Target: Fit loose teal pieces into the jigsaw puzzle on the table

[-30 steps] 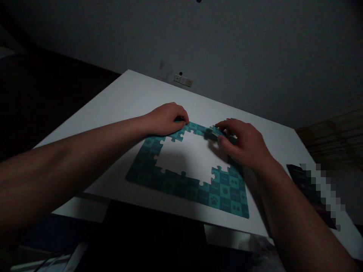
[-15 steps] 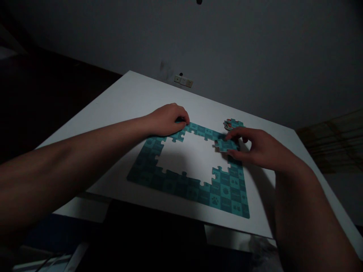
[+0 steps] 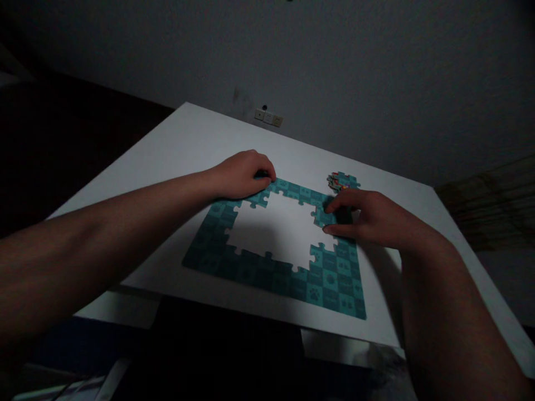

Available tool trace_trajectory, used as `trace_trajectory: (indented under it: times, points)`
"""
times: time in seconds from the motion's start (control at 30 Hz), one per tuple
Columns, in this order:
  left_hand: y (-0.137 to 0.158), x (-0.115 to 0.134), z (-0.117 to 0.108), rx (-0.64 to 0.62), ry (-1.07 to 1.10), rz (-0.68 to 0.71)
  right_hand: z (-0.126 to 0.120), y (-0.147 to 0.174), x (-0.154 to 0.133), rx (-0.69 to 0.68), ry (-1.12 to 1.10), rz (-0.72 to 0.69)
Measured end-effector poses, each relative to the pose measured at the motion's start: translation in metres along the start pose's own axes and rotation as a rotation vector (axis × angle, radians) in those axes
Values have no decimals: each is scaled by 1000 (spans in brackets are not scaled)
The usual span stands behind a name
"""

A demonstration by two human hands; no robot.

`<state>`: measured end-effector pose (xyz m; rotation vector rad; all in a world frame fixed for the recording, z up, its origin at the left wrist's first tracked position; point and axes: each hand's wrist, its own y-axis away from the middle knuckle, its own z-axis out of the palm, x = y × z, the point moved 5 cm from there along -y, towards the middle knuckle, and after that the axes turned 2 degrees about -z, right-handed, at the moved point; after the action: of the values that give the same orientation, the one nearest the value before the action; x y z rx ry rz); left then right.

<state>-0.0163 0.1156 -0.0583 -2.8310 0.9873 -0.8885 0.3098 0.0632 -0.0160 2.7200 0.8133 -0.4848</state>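
L hand (image 3: 246,175) on 1 puzzle (image 3: 288,283), grip unclear; R hand (image 3: 370,218) pinching 1 teal pc (image 3: 320,217)

Pale rectangular socket panel (image 3: 268,117) on grey wall (image 3: 355,78), upper centre of frame. White rectangular table (image 3: 200,136) in front of it, across mid-frame. Flat teal checkered jigsaw border (image 3: 251,271) on table, centre. Bare left hand (image 3: 246,174) at border's upper-left stretch; bare right hand (image 3: 370,220) at its upper right, thumb and finger on flat teal jigsaw piece (image 3: 320,217). Teal-and-multicoloured jigsaw cluster (image 3: 346,180) just behind right hand, beyond border.
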Motion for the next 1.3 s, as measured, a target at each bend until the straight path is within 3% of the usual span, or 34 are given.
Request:
trace_trajectory:
  times: [0.3, 0.67, 0.9, 1.3]
  points:
    - [0, 0, 1, 5, -1, 0, 0, -2, -6, 35, -17, -112]
    - [0, 1, 0, 1, 17, 0, 1, -1, -3, 56, -73, 77]
    - [0, -1, 2, 4, 10, 14, 1, -1, 5, 86, -67, 65]
    - [0, 0, 1, -3, -9, -1, 1, -4, -10, 7, -84, 120]
